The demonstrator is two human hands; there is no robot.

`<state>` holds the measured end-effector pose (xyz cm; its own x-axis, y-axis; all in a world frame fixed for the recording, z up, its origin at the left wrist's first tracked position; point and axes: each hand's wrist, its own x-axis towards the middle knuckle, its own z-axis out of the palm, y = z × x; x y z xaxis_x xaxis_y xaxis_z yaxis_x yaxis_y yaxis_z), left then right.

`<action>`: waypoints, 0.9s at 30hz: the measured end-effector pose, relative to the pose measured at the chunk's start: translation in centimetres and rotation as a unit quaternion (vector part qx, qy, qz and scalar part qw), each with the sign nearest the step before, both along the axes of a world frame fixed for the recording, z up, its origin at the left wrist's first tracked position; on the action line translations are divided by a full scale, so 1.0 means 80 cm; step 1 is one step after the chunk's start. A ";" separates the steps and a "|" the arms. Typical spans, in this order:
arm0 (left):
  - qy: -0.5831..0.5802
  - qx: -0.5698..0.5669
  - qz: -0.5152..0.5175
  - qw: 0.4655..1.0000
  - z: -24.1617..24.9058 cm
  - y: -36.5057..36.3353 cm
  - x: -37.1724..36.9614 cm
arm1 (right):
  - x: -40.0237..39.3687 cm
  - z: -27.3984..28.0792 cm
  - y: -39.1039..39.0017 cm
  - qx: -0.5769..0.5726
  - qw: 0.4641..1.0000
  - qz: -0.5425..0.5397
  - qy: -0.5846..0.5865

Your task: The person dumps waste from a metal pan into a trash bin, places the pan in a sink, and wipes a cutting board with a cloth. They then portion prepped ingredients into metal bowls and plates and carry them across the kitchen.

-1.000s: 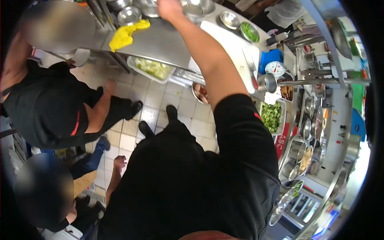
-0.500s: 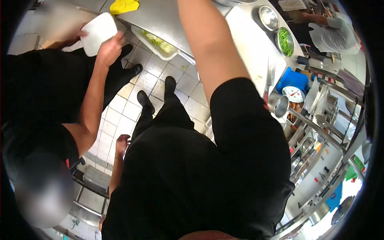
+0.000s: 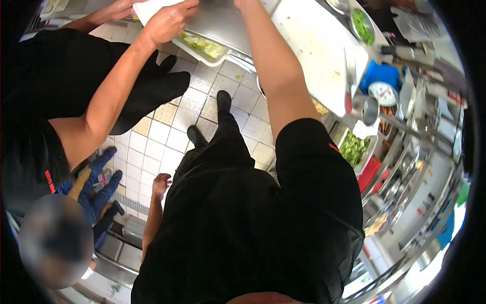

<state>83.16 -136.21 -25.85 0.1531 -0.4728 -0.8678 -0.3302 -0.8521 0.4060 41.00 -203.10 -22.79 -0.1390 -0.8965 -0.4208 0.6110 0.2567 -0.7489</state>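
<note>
My left hand (image 3: pixel 161 185) hangs low beside my body over the tiled floor, fingers loosely apart with nothing in them. My right arm stretches forward over the steel counter (image 3: pixel 217 23). Only a sliver of my right hand (image 3: pixel 238 3) shows at the top edge; its fingers and anything in them are cut off. Right of that arm lies a white cutting board (image 3: pixel 309 48) with small scraps on it. A knife (image 3: pixel 350 76) with a red handle rests along its right side. Beyond the board stands a metal bowl of cut green vegetables (image 3: pixel 361 25).
At left, a co-worker's hand (image 3: pixel 169 23) holds a white container (image 3: pixel 147 9). A tray of pale lettuce (image 3: pixel 202 48) sits below the counter edge. At right are a dial scale (image 3: pixel 383 94), a metal pot (image 3: pixel 365 109) and a tub of chopped greens (image 3: pixel 353 148). Other people's legs (image 3: pixel 104 187) show behind.
The view has shifted, and the counter now sits higher in it. The yellow cloth has left view. The co-worker has moved the white container towards the counter. Other people's legs have appeared at left.
</note>
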 end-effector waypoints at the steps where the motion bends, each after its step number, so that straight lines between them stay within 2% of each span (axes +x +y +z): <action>1: -0.017 -0.008 -0.089 0.996 0.016 -0.017 -0.003 | -0.014 0.003 0.042 0.004 1.000 0.009 -0.005; 3: 0.037 -0.057 -0.119 0.991 -0.021 -0.008 0.028 | -0.029 0.007 0.114 0.009 1.000 -0.013 -0.009; 4: 0.064 -0.078 -0.136 0.986 -0.034 -0.006 0.043 | -0.042 0.011 0.151 0.009 0.999 -0.021 0.028; 5: 0.066 -0.030 -0.119 0.990 -0.042 -0.011 0.051 | -0.051 0.017 0.192 0.010 0.998 -0.029 0.064; 6: 0.111 -0.110 -0.215 0.964 -0.090 0.003 0.093 | -0.057 0.026 0.235 0.011 0.994 -0.037 0.100; 7: 0.069 -0.123 -0.284 0.948 -0.080 -0.009 0.100 | -0.061 0.040 0.284 0.003 0.993 -0.076 0.093; 9: 0.066 -0.128 -0.265 0.954 -0.083 -0.019 0.115 | -0.063 0.077 0.399 -0.015 0.985 -0.152 0.084; 10: 0.087 0.021 -0.073 0.993 -0.081 -0.030 0.117 | -0.062 0.093 0.450 -0.025 0.978 -0.190 0.081; 12: 0.059 0.043 -0.096 0.993 -0.076 -0.038 0.125 | -0.078 0.064 0.563 -0.045 0.980 -0.194 0.013; 13: 0.036 0.059 -0.117 0.991 -0.075 -0.040 0.127 | -0.085 0.049 0.627 -0.019 0.979 -0.204 0.006; 14: 0.019 0.077 -0.143 0.987 -0.081 -0.041 0.131 | -0.093 0.022 0.689 0.007 0.977 -0.213 -0.004; 15: 0.032 0.083 -0.177 0.980 -0.103 -0.036 0.150 | -0.106 -0.035 0.754 0.062 0.969 -0.230 -0.067; 17: 0.050 -0.005 -0.442 0.896 -0.135 -0.035 0.182 | -0.112 -0.077 0.897 0.133 0.944 -0.282 -0.110; 18: 0.042 0.005 -0.462 0.886 -0.137 -0.036 0.182 | -0.105 -0.110 0.963 0.148 0.928 -0.320 -0.118; 19: 0.034 0.014 -0.481 0.876 -0.136 -0.037 0.180 | -0.102 -0.111 1.011 0.201 0.893 -0.381 -0.129; 20: 0.031 0.019 -0.463 0.886 -0.127 -0.037 0.165 | -0.101 -0.113 1.051 0.254 0.852 -0.434 -0.143; 22: 0.024 0.027 -0.424 0.905 -0.112 -0.037 0.137 | -0.119 -0.131 1.129 0.277 0.798 -0.505 -0.176; 24: 0.022 0.053 -0.314 0.948 -0.044 -0.031 0.069 | -0.137 -0.130 1.183 0.268 0.771 -0.549 -0.180; 26: 0.043 0.014 -0.302 0.952 -0.033 -0.023 0.039 | -0.171 -0.155 1.225 0.215 0.765 -0.582 -0.173; 27: 0.045 0.001 -0.301 0.953 -0.033 -0.018 0.027 | -0.189 -0.154 1.236 0.212 0.744 -0.606 -0.187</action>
<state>85.31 -137.68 -28.45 -0.2196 -0.4500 -0.8656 -0.7232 -0.5205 0.4540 25.92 -104.24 -35.08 -0.5390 0.0163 -0.8422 0.7315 -0.4866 -0.4776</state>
